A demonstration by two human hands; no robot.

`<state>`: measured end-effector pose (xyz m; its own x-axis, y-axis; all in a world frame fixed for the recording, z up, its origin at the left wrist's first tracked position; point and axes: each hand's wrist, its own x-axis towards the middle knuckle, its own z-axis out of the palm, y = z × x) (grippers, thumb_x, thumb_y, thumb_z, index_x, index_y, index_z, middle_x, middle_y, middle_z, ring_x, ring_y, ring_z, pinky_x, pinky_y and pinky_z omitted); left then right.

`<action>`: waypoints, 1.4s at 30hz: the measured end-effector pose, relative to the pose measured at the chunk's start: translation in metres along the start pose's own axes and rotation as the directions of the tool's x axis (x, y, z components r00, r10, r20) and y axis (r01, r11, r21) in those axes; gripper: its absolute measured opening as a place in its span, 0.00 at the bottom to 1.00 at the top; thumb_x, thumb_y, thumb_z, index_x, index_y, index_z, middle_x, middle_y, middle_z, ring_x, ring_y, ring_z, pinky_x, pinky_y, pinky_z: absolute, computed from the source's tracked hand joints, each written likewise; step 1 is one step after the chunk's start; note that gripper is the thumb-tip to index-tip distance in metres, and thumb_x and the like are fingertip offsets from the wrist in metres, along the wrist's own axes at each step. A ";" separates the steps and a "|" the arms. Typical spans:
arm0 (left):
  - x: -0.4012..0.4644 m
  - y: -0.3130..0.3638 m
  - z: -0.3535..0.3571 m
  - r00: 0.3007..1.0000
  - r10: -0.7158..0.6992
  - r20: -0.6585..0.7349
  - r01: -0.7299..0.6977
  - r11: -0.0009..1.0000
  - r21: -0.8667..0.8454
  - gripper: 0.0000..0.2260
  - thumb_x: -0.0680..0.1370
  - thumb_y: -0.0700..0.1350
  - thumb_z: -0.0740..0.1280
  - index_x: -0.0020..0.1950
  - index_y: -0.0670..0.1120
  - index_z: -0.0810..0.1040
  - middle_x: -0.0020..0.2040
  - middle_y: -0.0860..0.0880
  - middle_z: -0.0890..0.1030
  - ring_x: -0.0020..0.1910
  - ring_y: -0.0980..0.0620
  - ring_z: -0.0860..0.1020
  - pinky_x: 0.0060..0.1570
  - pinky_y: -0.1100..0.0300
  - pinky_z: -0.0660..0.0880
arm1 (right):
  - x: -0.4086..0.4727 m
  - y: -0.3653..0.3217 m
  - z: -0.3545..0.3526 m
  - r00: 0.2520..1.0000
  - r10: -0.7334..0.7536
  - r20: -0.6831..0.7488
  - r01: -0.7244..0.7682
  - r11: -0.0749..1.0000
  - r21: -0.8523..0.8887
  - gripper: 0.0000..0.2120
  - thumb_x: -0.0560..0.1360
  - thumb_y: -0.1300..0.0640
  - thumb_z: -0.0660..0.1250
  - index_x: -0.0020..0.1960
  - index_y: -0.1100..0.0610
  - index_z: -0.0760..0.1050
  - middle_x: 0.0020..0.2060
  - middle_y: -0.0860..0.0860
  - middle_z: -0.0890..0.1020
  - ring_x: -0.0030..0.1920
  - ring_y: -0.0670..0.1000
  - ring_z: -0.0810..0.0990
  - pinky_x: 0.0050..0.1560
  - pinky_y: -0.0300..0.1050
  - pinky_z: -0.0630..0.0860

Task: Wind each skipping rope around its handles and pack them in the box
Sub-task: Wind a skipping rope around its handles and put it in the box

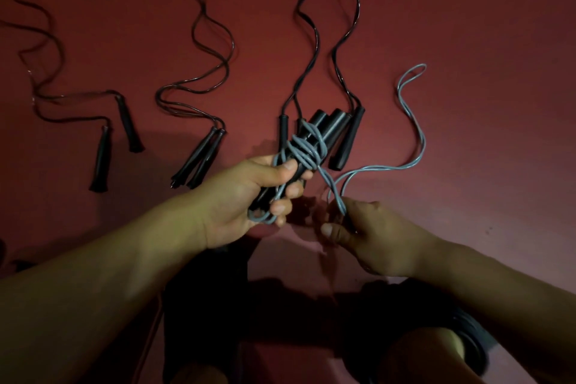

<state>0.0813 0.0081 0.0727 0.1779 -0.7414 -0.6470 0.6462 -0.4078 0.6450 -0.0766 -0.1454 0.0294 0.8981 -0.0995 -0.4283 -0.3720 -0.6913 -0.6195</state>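
Underneath, dark skipping ropes [202, 78] snake across a red floor [483, 40].

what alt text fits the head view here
A person's left hand grips two black handles partly wound with grey rope, while the right hand pinches its loose end. Three black ropes lie unwound on the red floor.

Floor [467, 25] fills whole view: smooth, plain dark red surface, faintly mottled, few small dark specks at right. Light dim and uneven, brighter patch mid-scene, falling off toward far left and far right corners. Soft dark shadows pool on near floor, centre and left edge. No walls, furniture or windows in view.
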 end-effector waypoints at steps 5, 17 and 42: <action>0.010 -0.013 0.000 0.985 -0.021 -0.171 0.032 0.997 0.064 0.06 0.83 0.44 0.61 0.53 0.43 0.76 0.35 0.51 0.73 0.26 0.56 0.68 0.30 0.62 0.70 | -0.002 -0.015 -0.005 0.996 -0.089 0.013 0.090 0.994 -0.062 0.09 0.80 0.45 0.61 0.46 0.49 0.68 0.50 0.56 0.82 0.53 0.58 0.77 0.40 0.38 0.59; 0.017 -0.046 -0.011 0.909 0.163 -0.383 0.089 0.822 0.562 0.06 0.81 0.44 0.64 0.56 0.49 0.78 0.38 0.51 0.80 0.27 0.58 0.73 0.28 0.65 0.72 | -0.003 -0.025 -0.010 0.987 -0.131 0.093 0.153 0.944 -0.293 0.18 0.80 0.39 0.53 0.55 0.53 0.70 0.51 0.56 0.80 0.53 0.61 0.77 0.46 0.49 0.70; -0.017 -0.015 -0.010 0.966 -0.167 0.200 -0.060 0.604 0.795 0.10 0.81 0.45 0.66 0.41 0.57 0.77 0.33 0.64 0.77 0.33 0.66 0.74 0.37 0.70 0.67 | 0.009 -0.023 -0.037 0.991 0.056 -0.122 -0.026 0.970 0.240 0.15 0.64 0.47 0.79 0.47 0.50 0.80 0.31 0.42 0.82 0.32 0.41 0.79 0.36 0.35 0.74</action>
<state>0.0762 0.0323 0.0704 -0.0843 -0.7545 -0.6508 -0.2105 -0.6250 0.7518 -0.0517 -0.1572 0.0645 0.8976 -0.2251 -0.3790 -0.4404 -0.4961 -0.7483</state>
